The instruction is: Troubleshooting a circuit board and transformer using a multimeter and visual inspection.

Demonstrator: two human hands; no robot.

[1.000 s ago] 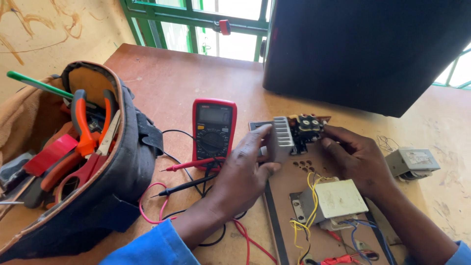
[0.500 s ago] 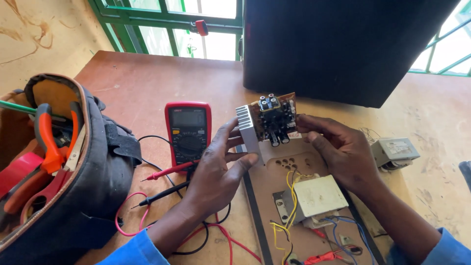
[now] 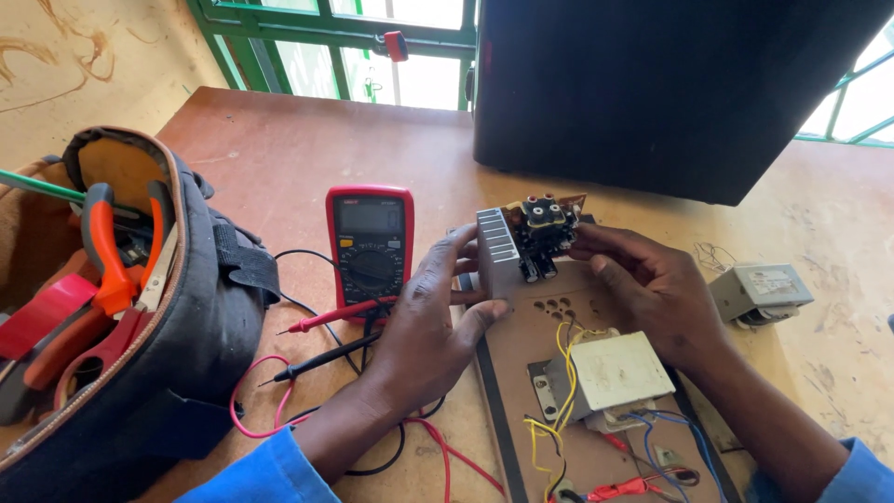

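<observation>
Holding the finned circuit module (image 3: 526, 244) lifted off the board (image 3: 559, 373), both hands' fingers (image 3: 447, 265) closed round it, multimeter probes (image 3: 335, 335) lying unused.

Brown wooden table (image 3: 279, 149); green-framed window (image 3: 354, 37) behind, daylight; tan scuffed wall (image 3: 84, 56) left.

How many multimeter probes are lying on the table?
2. The red probe lies just below the red multimeter, and the black probe lies beside it, nearer the left hand. No others are visible.
</observation>
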